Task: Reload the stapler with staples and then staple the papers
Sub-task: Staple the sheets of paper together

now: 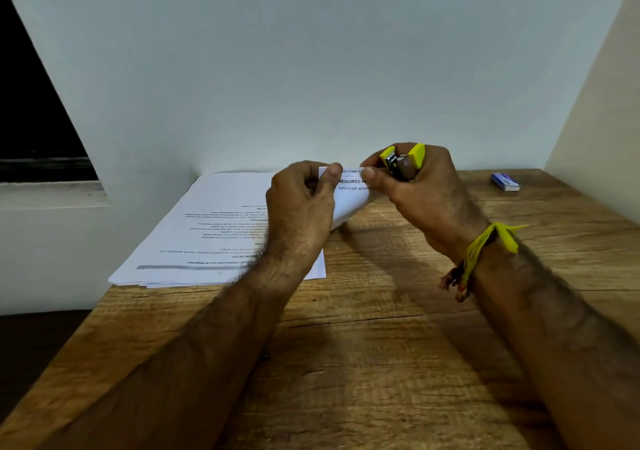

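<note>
Stapler (403,163) — small, rigid, light — sat clenched in the right hand (422,200) near the table's (381,363) far edge; the left hand (299,207) pinched the papers' (348,200) limp lifted corner, best gripped close to the fold.

Dim, flat indoor light, cool on the white wall (311,68). Soft shadows under both forearms on the wooden table (381,345), falling toward the lower right. No glare. Slight motion blur on the left hand (298,207). Wide-angle bending at frame edges. Black, detail-less window opening (31,103) upper left.
</note>
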